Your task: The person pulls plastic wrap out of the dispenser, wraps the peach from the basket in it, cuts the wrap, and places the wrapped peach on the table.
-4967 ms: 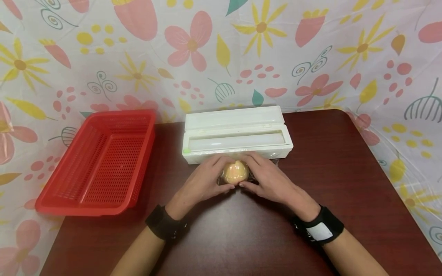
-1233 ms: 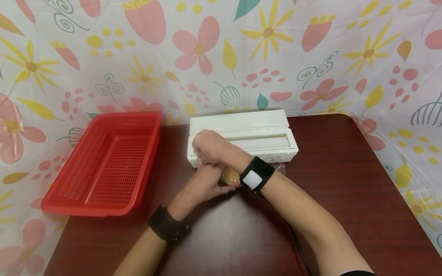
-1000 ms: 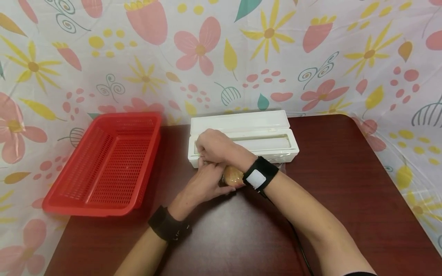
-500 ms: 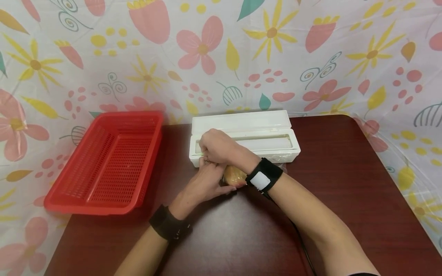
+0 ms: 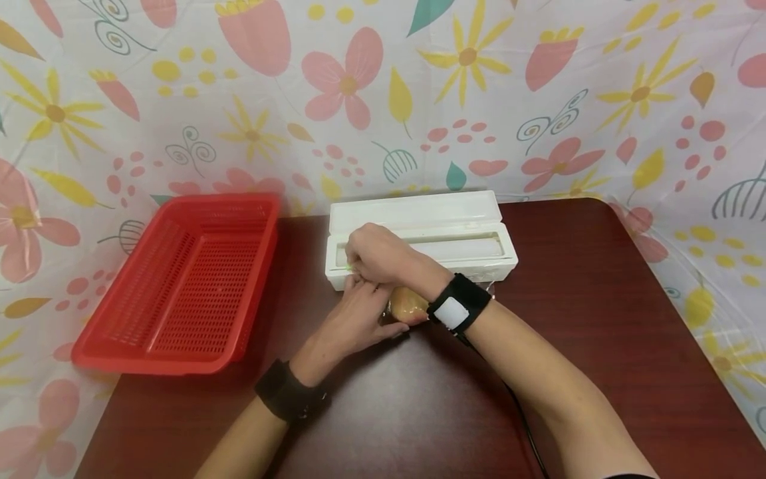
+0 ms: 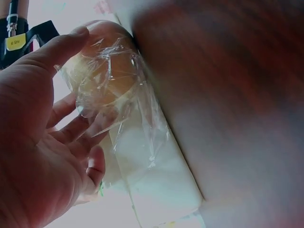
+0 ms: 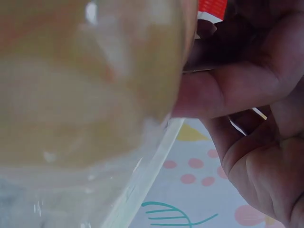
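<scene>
An apple (image 5: 407, 307) under crinkled cling film (image 6: 114, 71) sits on the table before the long white cling film box (image 5: 413, 211). My left hand (image 5: 356, 316) holds the apple from its left side, thumb tip on it and fingers curled behind the film. Crossing over the apple, my right hand (image 5: 377, 254) bends its fingers at the box's front left edge. It appears to pinch the small light-green slide cutter (image 5: 349, 267), mostly hidden by the fingers. The right wrist view is largely filled by the film-covered apple (image 7: 85, 95).
A red perforated basket (image 5: 173, 362) stands at the left on the dark red-brown table (image 5: 574, 279). The box lid leans back, and a white roll (image 5: 461, 250) lies inside. A flower-print sheet (image 5: 383, 93) hangs behind. A black cable (image 5: 520, 412) runs below the right forearm.
From gripping the apple's right side, my right hand has crossed left to the box. Lately it has crept a little right along the edge, the green cutter with it. The left hand stays at the apple.
</scene>
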`<state>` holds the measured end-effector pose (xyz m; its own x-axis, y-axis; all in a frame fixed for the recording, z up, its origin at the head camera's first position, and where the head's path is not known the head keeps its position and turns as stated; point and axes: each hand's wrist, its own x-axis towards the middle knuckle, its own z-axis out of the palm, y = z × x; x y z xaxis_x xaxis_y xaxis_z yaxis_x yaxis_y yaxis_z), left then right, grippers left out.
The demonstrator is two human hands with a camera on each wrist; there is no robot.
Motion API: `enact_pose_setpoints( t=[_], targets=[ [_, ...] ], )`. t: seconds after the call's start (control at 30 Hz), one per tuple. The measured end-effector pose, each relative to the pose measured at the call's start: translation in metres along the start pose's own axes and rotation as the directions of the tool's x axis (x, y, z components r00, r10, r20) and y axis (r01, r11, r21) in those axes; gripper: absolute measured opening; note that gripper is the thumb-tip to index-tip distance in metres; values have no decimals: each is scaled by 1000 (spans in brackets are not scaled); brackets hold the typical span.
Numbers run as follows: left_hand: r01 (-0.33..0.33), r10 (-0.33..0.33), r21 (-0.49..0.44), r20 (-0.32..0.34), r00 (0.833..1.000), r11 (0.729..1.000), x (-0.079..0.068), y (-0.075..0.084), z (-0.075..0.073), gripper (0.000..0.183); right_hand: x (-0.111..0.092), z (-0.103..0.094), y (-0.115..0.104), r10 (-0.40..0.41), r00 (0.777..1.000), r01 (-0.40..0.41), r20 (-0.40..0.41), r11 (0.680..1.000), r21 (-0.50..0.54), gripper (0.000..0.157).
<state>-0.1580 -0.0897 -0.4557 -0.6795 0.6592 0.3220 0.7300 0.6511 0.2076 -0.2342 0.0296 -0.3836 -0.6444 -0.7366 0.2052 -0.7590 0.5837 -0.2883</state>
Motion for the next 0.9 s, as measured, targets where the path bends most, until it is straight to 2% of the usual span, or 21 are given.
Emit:
enact_pose_setpoints(
  t=[0.17,0.4,0.6,0.9],
  targets=[
    [-15,15,5,-12,1000,1000,0,1,1,77,0,-1,0,-16,1000,16,-5,1000,11,38],
    [-29,28,48,17,999,998,-1,1,1,78,-1,0,1,-11,1000,11,1,1000,-4,40],
    [-35,35,53,1,999,998,-1,2,0,79,0,-1,0,0,1000,-1,6,1000,5,41],
    [-33,33,79,11,999,996,-3,4,1,81,0,-3,-3,13,1000,-13,2,1000,3,41]
  ],
)
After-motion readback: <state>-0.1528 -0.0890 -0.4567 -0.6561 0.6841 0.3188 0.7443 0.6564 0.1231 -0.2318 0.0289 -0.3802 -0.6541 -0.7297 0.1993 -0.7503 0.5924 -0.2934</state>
